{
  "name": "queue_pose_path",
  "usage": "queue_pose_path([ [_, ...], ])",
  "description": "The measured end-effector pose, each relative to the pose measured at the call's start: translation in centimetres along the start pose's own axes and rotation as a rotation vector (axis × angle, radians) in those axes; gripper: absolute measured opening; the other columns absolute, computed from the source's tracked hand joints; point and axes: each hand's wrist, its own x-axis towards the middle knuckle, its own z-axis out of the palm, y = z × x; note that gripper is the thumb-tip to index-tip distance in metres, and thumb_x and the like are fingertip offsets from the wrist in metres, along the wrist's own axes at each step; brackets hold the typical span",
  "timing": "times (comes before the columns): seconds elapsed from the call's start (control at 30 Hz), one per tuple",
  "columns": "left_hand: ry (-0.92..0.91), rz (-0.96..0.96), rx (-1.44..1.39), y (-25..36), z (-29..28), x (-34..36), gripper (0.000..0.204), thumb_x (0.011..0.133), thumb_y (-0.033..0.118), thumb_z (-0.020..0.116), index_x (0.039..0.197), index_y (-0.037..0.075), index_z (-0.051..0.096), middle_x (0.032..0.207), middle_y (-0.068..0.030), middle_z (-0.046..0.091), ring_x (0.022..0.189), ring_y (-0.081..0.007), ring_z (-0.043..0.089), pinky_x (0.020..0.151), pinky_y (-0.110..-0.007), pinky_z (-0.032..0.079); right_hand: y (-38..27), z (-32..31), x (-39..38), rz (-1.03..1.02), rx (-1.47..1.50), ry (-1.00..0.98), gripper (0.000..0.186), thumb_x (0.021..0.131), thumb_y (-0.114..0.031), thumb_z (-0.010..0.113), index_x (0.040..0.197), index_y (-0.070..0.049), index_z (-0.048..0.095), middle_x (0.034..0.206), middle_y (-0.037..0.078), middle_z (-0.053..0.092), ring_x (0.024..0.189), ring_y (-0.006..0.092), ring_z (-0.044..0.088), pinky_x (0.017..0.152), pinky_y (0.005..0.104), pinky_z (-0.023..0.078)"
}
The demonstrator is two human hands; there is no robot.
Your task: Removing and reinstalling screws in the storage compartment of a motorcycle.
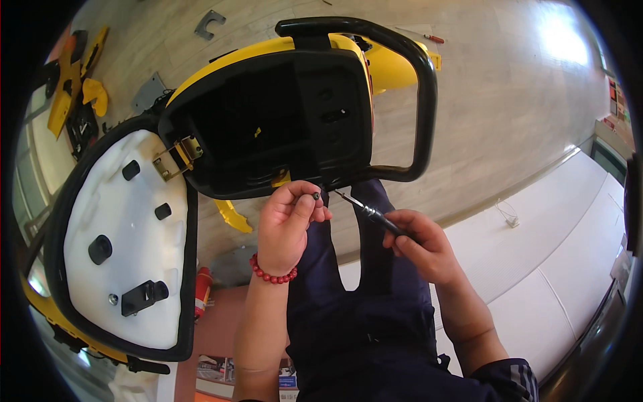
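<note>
Between the thumb and fingers of my left hand [284, 218] is pinched a small dark round piece [316, 195], perhaps a bolt; its exact kind is too small to make out. My right hand [422, 244] is closed around the black handle of a screwdriver [367, 210]. The metal shaft slants up and left, and its tip ends a little right of the small piece, apart from it. Both hands are just below the near edge of a black storage compartment [254, 127] in a yellow scooter body. A black grab rail [426, 87] curves around its right side.
The scooter's seat [134, 221] hangs hinged open at left, its white underside showing. Yellow panels [63, 94] lie at far left, and a grey bracket [209, 24] and a red-handled tool [434, 39] on the floor. A white cabinet [529, 234] stands at right.
</note>
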Motion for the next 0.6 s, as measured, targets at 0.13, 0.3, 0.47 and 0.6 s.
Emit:
queue_pose_path([
  [0.13,-0.039,-0.041,-0.038,-0.4,-0.8,0.2,0.012,0.093,0.009,0.047,0.099,0.002,0.054,0.083,-0.0046,0.055,0.072,-0.0102,0.054,0.075,-0.031,0.051,0.6,0.8,0.1,0.009,-0.006,0.059,0.034,0.085,0.001,0.045,0.120,0.002,0.046,0.089,0.003,0.057,0.072,0.0067,0.047,0.068,0.0209,0.041],
  [0.3,-0.013,-0.054,-0.022,-0.5,-1.2,0.7,0.010,0.091,0.006,0.048,0.098,0.002,0.055,0.083,-0.0036,0.055,0.072,-0.0095,0.054,0.076,-0.031,0.051,1.6,1.1,0.3,0.006,0.006,0.144,0.033,0.086,0.000,0.046,0.119,0.002,0.048,0.088,0.003,0.057,0.072,0.0065,0.047,0.067,0.0206,0.041],
  [0.47,-0.002,-0.062,-0.017,-0.8,-1.4,1.1,0.012,0.087,0.000,0.047,0.096,0.003,0.054,0.087,-0.0039,0.054,0.074,-0.0093,0.054,0.078,-0.032,0.050,2.1,0.9,0.4,0.028,0.022,0.172,0.034,0.085,-0.001,0.047,0.119,0.001,0.048,0.088,0.002,0.057,0.072,0.0064,0.047,0.067,0.0199,0.040],
  [0.6,0.005,-0.075,-0.050,-0.8,-1.8,0.6,0.016,0.083,-0.004,0.044,0.094,0.004,0.052,0.088,-0.0044,0.052,0.074,-0.0101,0.052,0.078,-0.032,0.049,2.9,1.1,0.3,0.046,-0.008,0.171,0.034,0.084,-0.001,0.048,0.118,0.001,0.048,0.088,0.002,0.058,0.071,0.0065,0.048,0.066,0.0201,0.041],
])
